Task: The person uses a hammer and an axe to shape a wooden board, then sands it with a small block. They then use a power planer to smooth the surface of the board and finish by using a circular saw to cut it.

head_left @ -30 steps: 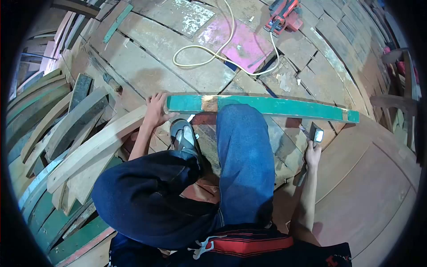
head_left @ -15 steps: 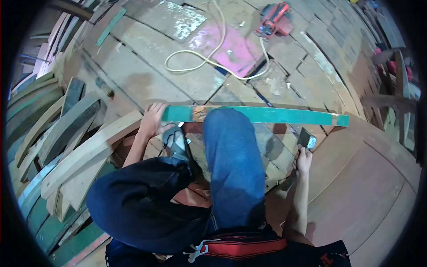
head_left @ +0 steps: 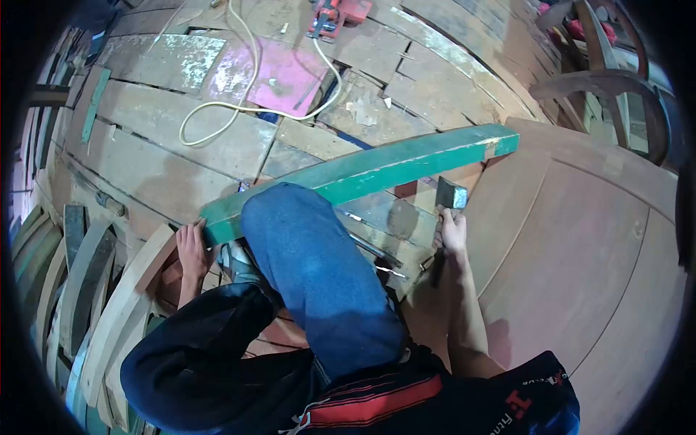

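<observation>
– Head view, only 1 to go through: which step is this?

– Working a green plank (head_left: 377, 170), I judge. It runs from centre left up to the upper right of the frame, propped across the person's blue-jeaned knee (head_left: 304, 246), with a tool poised beside it.

– Where are the 2 hands?

– Left hand (head_left: 191, 250) sits at the plank's low end, centre left, fingers together against the wood. I cannot tell whether it grips or only presses. Right hand (head_left: 453, 232), right of centre, is closed in a fist round the handle of a hammer-like tool (head_left: 450, 194), its metal head just under the plank's upper stretch, not touching it.

– What would a next move call for?

– In my judgement, a steady plank, pinned by knee and left hand, and a clear swing.

– Anything else about?

– Curved wooden staves (head_left: 94, 290) at lower left, and a red power tool (head_left: 337, 11) with a pale cord (head_left: 239, 80) at the top.
</observation>
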